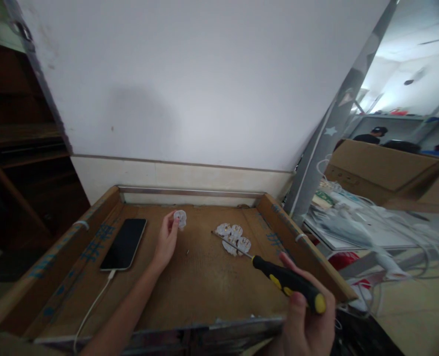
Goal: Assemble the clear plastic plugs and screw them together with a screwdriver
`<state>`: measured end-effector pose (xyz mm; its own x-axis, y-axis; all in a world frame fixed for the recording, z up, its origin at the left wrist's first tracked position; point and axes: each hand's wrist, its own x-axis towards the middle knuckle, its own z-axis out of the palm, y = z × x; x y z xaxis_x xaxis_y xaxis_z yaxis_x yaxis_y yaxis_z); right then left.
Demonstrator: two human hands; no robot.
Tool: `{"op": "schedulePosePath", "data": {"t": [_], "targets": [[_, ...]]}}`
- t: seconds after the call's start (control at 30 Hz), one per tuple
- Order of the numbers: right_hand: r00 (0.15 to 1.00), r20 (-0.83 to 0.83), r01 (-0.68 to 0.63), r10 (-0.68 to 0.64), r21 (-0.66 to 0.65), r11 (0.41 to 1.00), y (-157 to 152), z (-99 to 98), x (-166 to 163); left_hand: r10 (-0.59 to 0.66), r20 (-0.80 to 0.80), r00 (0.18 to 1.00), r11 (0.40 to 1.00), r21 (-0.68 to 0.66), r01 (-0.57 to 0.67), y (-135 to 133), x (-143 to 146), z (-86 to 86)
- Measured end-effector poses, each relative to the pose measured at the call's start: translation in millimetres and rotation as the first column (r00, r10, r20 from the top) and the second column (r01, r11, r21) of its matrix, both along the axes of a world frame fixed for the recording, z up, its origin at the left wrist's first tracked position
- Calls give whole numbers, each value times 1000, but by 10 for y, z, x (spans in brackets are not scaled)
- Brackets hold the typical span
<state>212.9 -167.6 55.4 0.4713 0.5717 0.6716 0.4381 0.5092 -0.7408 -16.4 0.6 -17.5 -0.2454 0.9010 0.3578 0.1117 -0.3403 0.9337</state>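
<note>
My left hand [166,241] reaches across a cardboard-lined tray [197,277] and pinches a small white plug part [180,218] at its fingertips. My right hand [308,321] is closed round the black and yellow handle of a screwdriver [282,279]. Its thin shaft points up and left, and the tip lies by a small cluster of white plug parts [233,238] at the tray's back right. The two hands are well apart.
A black phone [124,243] lies face up at the tray's left, with a white cable [93,306] running toward me. Cardboard tray walls [304,247] rise on both sides. White cables and a cardboard box [386,173] sit to the right. A white wall stands behind.
</note>
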Motion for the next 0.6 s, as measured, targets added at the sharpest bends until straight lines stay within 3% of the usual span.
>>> {"op": "schedulePosePath", "data": {"t": [0.1,0.2,0.3,0.47,0.6], "targets": [[942,-305,-81,141,200,976,86,395,-167,-37,67,997,999,10,37,33,18,-36],[899,-382,-86,216,328,941,180,618,-307,-44,77,996,999,0,45,45,31,-54],[882,-398,-126,252,315,940,226,632,-409,-48,74,996,999,4,48,39,31,-51],[829,-482,-188,286,241,952,265,469,-484,-84,21,996,996,3,84,-1,35,-18],[822,-506,-146,262,259,955,260,485,-457,-67,17,998,997,28,67,-13,45,20]]}}
